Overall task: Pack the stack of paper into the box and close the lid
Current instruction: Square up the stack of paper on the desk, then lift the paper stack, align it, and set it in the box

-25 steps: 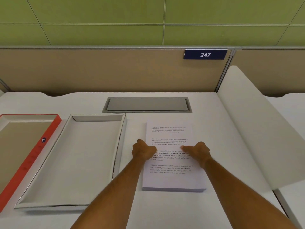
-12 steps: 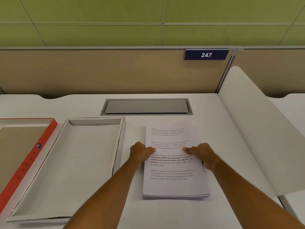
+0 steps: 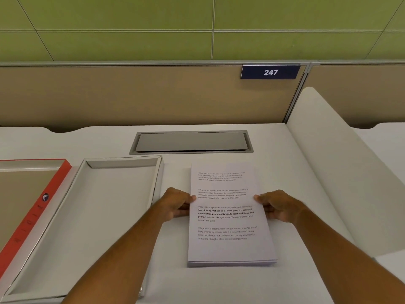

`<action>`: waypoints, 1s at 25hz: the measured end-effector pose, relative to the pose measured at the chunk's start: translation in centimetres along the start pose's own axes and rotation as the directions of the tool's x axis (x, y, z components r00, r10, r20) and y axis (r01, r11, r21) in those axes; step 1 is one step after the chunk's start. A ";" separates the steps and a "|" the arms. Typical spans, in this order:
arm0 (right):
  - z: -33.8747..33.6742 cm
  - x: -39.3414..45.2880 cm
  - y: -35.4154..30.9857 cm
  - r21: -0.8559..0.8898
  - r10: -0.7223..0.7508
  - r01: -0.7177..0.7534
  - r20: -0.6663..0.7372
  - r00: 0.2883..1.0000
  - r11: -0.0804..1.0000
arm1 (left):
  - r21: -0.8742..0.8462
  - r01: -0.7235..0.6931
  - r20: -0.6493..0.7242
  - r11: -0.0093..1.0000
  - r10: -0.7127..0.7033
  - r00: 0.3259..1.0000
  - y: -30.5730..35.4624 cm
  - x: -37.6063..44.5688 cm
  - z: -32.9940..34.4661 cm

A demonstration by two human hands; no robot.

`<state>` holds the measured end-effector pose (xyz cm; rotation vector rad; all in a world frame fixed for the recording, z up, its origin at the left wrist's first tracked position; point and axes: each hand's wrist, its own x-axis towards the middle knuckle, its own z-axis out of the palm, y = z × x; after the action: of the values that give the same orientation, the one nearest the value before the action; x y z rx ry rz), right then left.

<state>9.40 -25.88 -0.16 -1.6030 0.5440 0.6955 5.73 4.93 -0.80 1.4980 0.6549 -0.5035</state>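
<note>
The paper stack (image 3: 228, 213) lies flat on the white tabletop (image 3: 285, 167), right of centre in the frame. The left hand (image 3: 177, 205) grips its left edge and the right hand (image 3: 278, 207) its right edge, thumbs on the top sheet. Just left sits the open, empty box (image 3: 72, 227); its red-edged lid (image 3: 32, 213) lies at the far left.

Grey cable hatch (image 3: 191, 142) in white desk (image 3: 285, 172), sign "247" (image 3: 270, 72) on divider (image 3: 131, 95)
</note>
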 end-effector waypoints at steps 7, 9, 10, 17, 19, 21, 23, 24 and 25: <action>1.0 -0.8 -2.3 -0.147 -0.161 0.150 -0.064 0.985 0.978 | 0.146 -0.172 -0.019 0.974 0.177 0.984 1.7 -0.8 0.3; 0.7 -1.6 -3.4 -0.151 -0.293 0.284 -0.043 0.955 0.947 | 0.151 -0.270 -0.048 0.951 0.280 0.959 3.2 -1.7 -0.1; 0.6 -2.2 -4.0 -0.147 -0.369 0.360 -0.036 0.929 0.921 | 0.140 -0.325 -0.060 0.935 0.335 0.940 4.1 -2.3 -0.3; 0.1 -5.4 -5.8 -0.100 -0.698 0.694 -0.018 0.716 0.713 | 0.217 -0.608 -0.098 0.764 0.637 0.765 6.6 -6.7 -1.6; 0.0 -5.9 -4.8 -0.105 -0.719 0.715 0.005 0.695 0.691 | 0.298 -0.618 -0.107 0.728 0.668 0.736 5.8 -7.4 -1.5; -0.1 -6.4 -4.2 -0.106 -0.720 0.718 0.024 0.694 0.688 | 0.355 -0.625 -0.080 0.695 0.689 0.720 5.5 -8.1 -1.5; -0.4 -7.2 -4.7 -0.101 -0.733 0.733 0.045 0.679 0.673 | 0.411 -0.642 -0.040 0.647 0.717 0.696 6.1 -8.8 -1.7; -0.5 -7.6 -5.2 -0.091 -0.745 0.747 0.063 0.664 0.659 | 0.422 -0.659 -0.033 0.623 0.737 0.675 6.5 -9.1 -1.8; -0.6 -7.9 -5.8 -0.081 -0.753 0.757 0.083 0.653 0.648 | 0.425 -0.675 -0.041 0.604 0.757 0.652 6.9 -9.2 -1.8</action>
<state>7.86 -25.91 9.55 -1.7171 -0.2366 0.1073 3.45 6.09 10.55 2.0472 0.0475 0.2017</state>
